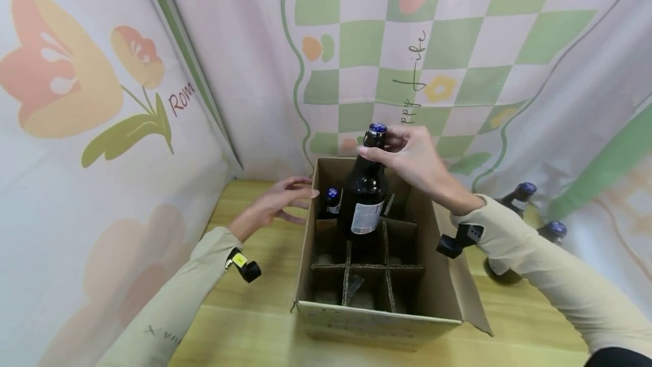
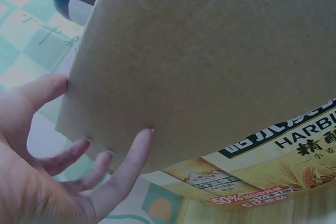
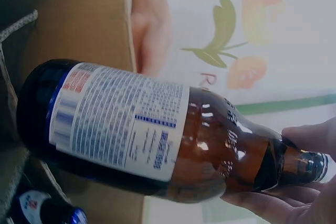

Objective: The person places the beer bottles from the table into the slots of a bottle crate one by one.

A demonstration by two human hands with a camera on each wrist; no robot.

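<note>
My right hand [image 1: 415, 157] grips a dark brown beer bottle [image 1: 363, 191] by its neck, thumb on one side and fingers on the other. The bottle has a blue cap and a pale label, and it stands nearly upright over the divided cardboard box [image 1: 377, 327]. In the right wrist view its printed back label [image 3: 121, 119] shows clearly. My left hand [image 1: 277, 203] touches the box's left side near the back, fingers spread loosely. The left wrist view shows its fingers against the plain cardboard flap [image 2: 199, 66]. Another blue-capped bottle [image 1: 332, 200] stands in the box's back left compartment.
Two more blue-capped bottles [image 1: 552, 232] stand on the wooden table [image 1: 244, 316] right of the box, partly behind my right forearm. A box flap [image 1: 468, 293] hangs outward on the right. Patterned curtains [image 1: 244, 61] rise close behind and to the left.
</note>
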